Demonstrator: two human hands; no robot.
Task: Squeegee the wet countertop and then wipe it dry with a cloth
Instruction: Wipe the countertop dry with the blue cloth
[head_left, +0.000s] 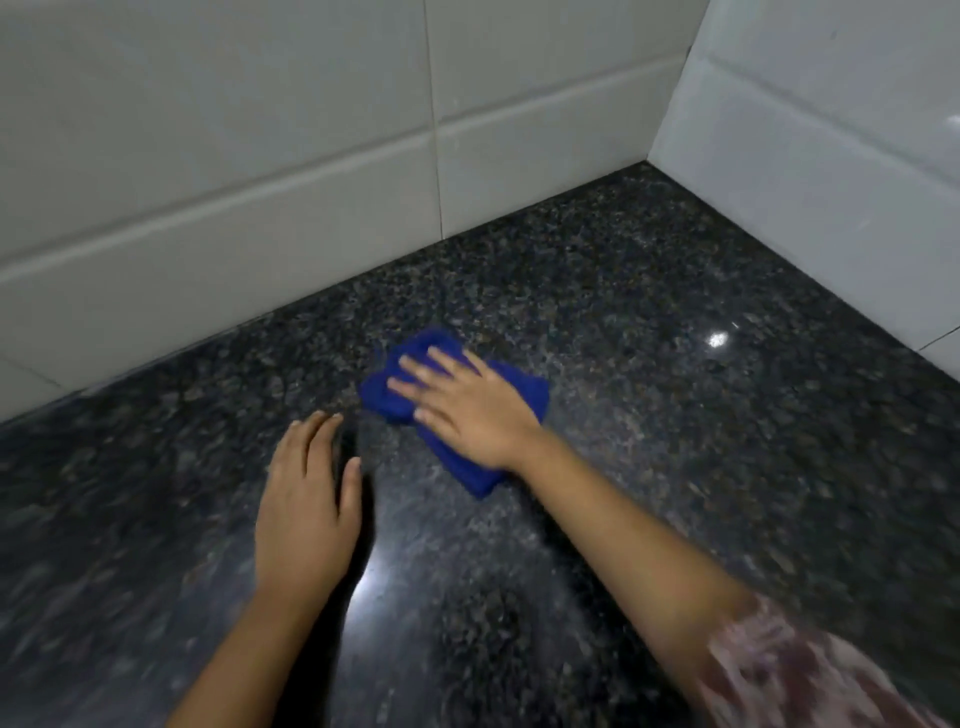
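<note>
Wiping hand: right hand (467, 410) pressed flat, fingers spread, on the folded blue cloth (498, 387)
Cloth: plush, bunched, mid-counter
Left hand (304, 512): open, palm down, empty, just beside it
Countertop (649, 364): dark speckled polished stone, glossy glare
Surroundings: white tiled walls (234, 156) meeting at the corner

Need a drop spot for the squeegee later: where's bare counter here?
Free: the countertop right of the blue cloth, out to the right tiled wall; the strip between the cloth and the back tiled wall; the left stretch beyond the left hand. Crowded: centre, where the right hand presses the cloth.
</note>
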